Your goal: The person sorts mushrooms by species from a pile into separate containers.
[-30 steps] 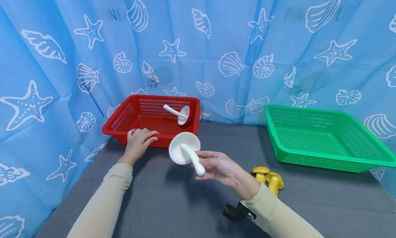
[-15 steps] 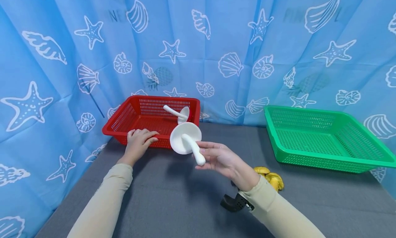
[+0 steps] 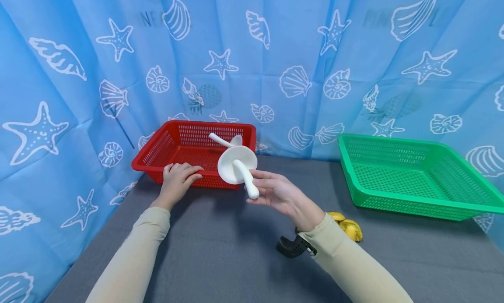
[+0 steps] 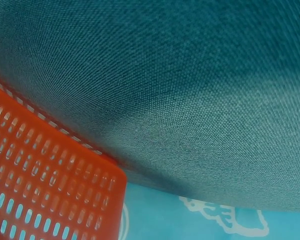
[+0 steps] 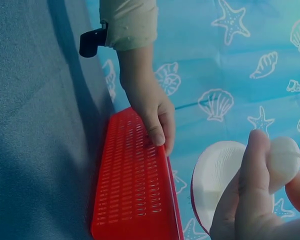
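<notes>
My right hand (image 3: 277,195) pinches the stem of a toy mushroom (image 3: 232,165), its white underside facing me and its stem slanting down toward the palm. The right wrist view shows a thin dark red edge on that mushroom's cap (image 5: 215,172). The held mushroom overlaps the front right of a red perforated basket (image 3: 214,180) in the head view. On the basket's front rim my left hand (image 3: 177,182) grips, thumb outside and fingers over the top. A second white-stemmed mushroom (image 3: 220,139) lies inside at the right end, partly hidden behind the held one.
A green perforated basket (image 3: 413,202) stands at the right on the grey cloth. Yellow mushrooms (image 3: 351,230) lie beside my right forearm, partly covered by the sleeve. Behind everything hangs a blue curtain (image 3: 295,40) with shell prints.
My right hand has lifted the mushroom up and away from me, toward the red basket, where it now covers more of the mushroom inside. My left hand stays on the rim.
</notes>
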{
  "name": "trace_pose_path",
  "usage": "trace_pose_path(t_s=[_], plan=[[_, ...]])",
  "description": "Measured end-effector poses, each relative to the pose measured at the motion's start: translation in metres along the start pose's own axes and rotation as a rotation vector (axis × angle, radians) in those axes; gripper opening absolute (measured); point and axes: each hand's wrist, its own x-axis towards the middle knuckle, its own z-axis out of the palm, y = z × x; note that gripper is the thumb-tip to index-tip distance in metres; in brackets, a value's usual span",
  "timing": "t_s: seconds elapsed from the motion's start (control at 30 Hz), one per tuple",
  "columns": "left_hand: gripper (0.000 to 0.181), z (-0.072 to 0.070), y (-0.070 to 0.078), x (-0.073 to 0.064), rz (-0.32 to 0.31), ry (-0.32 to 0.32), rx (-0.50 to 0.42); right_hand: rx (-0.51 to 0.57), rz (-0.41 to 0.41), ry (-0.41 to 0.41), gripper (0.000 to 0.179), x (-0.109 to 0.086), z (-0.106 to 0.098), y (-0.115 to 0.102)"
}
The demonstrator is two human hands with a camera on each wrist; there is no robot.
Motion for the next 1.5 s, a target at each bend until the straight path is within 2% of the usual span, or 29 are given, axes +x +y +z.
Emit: trace_pose_path(t_s=[0.27, 0.67, 1.2, 1.5], plan=[[0.039, 0.001, -0.002, 0.001, -0.015, -0.015, 0.004, 0.005, -0.015, -0.014, 0.05, 0.01, 0.004, -0.001], [0.039, 0.0, -0.004, 0.002, -0.017, -0.027, -0.005, 0.055, -0.013, 0.056, 0.049, 0.031, 0.012, -0.004], [0.039, 0.0, -0.003, 0.001, -0.033, -0.037, 0.002, -0.051, -0.037, 0.148, 0.048, 0.065, 0.019, -0.005], [0.038, 0.001, -0.003, 0.0, -0.019, -0.017, 0.0, -0.112, -0.064, 0.173, 0.049, 0.075, 0.019, -0.006]])
